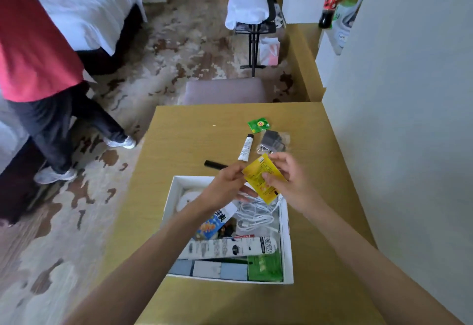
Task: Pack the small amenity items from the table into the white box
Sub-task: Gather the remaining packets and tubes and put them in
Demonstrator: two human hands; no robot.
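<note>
Both my hands hold a yellow sachet (261,179) above the far end of the white box (288,242). My left hand (225,186) pinches its left edge, and my right hand (291,181) pinches its right side. The box holds a white cable (256,214), a long white packet (230,248), a blue snack packet (211,226) and a green packet (266,267). On the table (184,140) beyond the box lie a small white tube (246,147), a black stick (215,164), a green tea sachet (259,124) and a clear bag with a dark item (273,141).
A white wall (409,120) runs along the table's right side. A padded stool (225,92) stands at the table's far edge. A person in a red top (33,43) stands on the carpet to the left, beside a bed (84,12). Bottles (331,2) stand on the far counter.
</note>
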